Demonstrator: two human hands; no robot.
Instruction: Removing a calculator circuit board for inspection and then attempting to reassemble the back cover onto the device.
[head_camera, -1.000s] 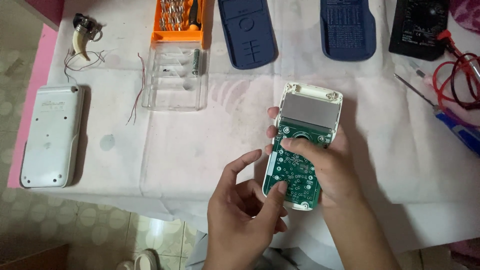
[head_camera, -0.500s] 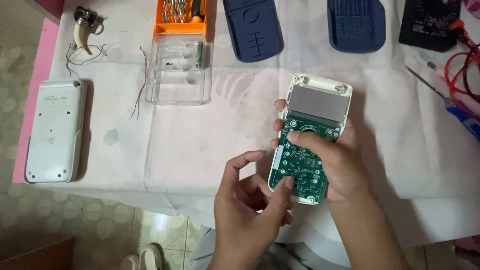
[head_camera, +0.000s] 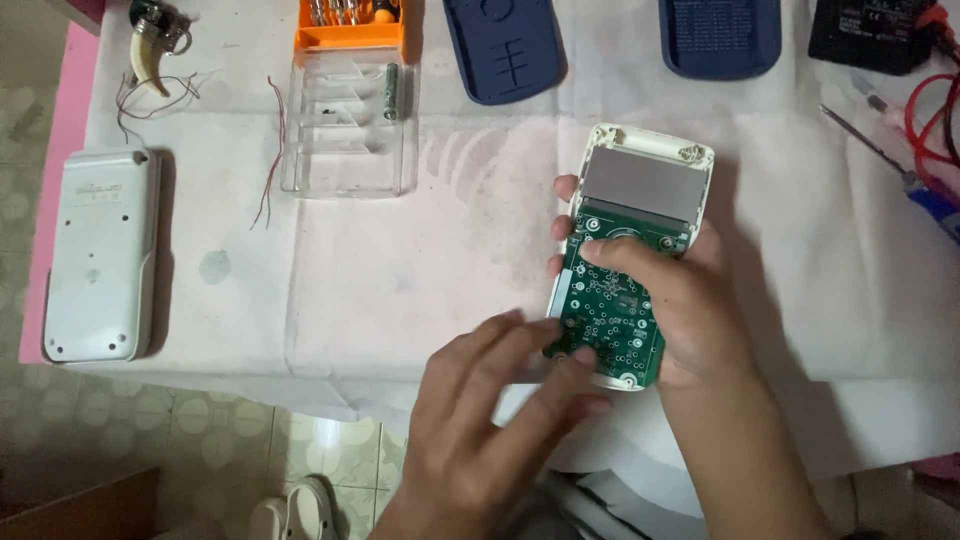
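Above the table edge, opened calculator half (head_camera: 640, 200) held in right hand (head_camera: 690, 310), fingers curled around it, thumb across green circuit board (head_camera: 610, 310). Left hand (head_camera: 490, 420) fingers spread, tips touching board's lower corner. Back cover (head_camera: 100, 255) already off, lying well apart at left; board not yet lifted out.

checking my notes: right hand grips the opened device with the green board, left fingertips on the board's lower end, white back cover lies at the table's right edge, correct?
Not quite. The head view shows the white back cover at the table's left edge, not the right. The rest holds: right hand grips the opened device, left hand fingertips on the green board.
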